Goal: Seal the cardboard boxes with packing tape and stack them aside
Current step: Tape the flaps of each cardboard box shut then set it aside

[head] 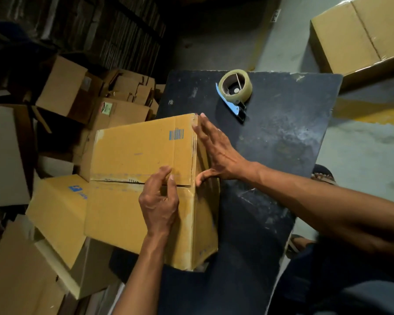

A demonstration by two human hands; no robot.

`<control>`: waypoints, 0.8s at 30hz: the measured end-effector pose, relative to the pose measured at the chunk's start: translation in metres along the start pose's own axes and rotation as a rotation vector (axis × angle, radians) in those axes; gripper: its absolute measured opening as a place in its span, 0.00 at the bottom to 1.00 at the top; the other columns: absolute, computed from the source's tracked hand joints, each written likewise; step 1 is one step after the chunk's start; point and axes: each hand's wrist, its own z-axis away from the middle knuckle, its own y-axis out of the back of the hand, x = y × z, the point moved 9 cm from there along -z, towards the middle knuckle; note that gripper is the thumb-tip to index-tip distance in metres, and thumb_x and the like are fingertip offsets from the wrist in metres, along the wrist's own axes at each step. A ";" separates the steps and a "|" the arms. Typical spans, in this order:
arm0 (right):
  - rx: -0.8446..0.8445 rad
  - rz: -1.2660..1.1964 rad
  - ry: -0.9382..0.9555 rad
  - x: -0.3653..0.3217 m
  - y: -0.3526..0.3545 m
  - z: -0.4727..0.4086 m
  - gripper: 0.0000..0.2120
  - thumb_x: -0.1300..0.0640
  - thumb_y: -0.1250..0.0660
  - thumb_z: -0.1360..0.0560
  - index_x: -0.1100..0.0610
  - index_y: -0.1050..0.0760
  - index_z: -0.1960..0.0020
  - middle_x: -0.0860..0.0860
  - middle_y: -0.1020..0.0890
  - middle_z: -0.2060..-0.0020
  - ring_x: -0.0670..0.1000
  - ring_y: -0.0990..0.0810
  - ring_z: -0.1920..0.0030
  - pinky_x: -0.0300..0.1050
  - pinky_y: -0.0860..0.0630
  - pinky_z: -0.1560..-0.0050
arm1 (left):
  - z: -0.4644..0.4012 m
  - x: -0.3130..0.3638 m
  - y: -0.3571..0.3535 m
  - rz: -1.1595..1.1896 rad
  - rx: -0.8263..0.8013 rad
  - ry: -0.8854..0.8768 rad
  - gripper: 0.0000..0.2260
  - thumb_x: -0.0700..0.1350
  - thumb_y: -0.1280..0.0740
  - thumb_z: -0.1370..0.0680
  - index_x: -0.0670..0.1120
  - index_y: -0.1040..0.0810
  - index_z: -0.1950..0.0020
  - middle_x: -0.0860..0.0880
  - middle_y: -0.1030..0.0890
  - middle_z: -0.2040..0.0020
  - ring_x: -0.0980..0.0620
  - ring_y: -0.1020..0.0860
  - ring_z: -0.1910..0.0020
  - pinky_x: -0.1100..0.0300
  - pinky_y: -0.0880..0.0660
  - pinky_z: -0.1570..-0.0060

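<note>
Here the person is standing at a dark surface (282, 144) and is working on one cardboard box (143, 151), which is sitting at the left edge of that surface and hanging a little over it. The two top flaps are lying closed, with the seam (123, 181) between them running across the top, and I am seeing no fresh tape over it. The left hand (159, 201) is resting on the top at the seam, its grip narrow, the fingers curling down as if pressing the flap edge; whether it is pinching something I cannot tell. The right hand (216, 151) is lying flat against the right side of the box, its grip wide, fingers straight and spread, holding nothing. The tape dispenser (236, 92) is lying well apart from the box, farther along the surface, and nobody is touching it. To me this is looking like the step of squaring and holding the flaps before taping. The next move is probably asking the right hand to fetch the dispenser while the left is keeping the flaps down. Other boxes (62, 87) are lying about on the left.
</note>
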 end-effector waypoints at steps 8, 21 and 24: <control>-0.071 0.183 0.138 -0.039 -0.002 0.034 0.72 0.19 0.28 0.42 0.55 0.59 0.17 0.66 0.61 0.19 0.66 0.62 0.18 0.78 0.52 0.25 | 0.127 -0.024 0.030 -0.017 -0.366 -0.125 0.30 0.62 0.36 0.17 0.44 0.31 0.21 0.48 0.29 0.22 0.47 0.31 0.22 0.51 0.31 0.25; -0.249 0.527 0.389 -0.072 -0.047 0.082 0.66 0.14 0.39 0.39 0.54 0.53 0.16 0.66 0.54 0.18 0.66 0.56 0.18 0.78 0.54 0.25 | 0.165 -0.036 0.010 -0.279 -0.375 -0.453 0.44 0.69 0.29 0.27 0.42 0.33 0.21 0.38 0.33 0.21 0.40 0.33 0.21 0.41 0.31 0.26; -0.212 0.484 0.507 -0.114 -0.068 0.091 0.63 0.16 0.39 0.37 0.54 0.50 0.17 0.66 0.48 0.19 0.65 0.53 0.18 0.76 0.55 0.25 | 0.165 -0.033 0.011 -0.259 -0.345 -0.459 0.41 0.68 0.30 0.24 0.42 0.34 0.21 0.37 0.31 0.22 0.40 0.33 0.21 0.40 0.31 0.27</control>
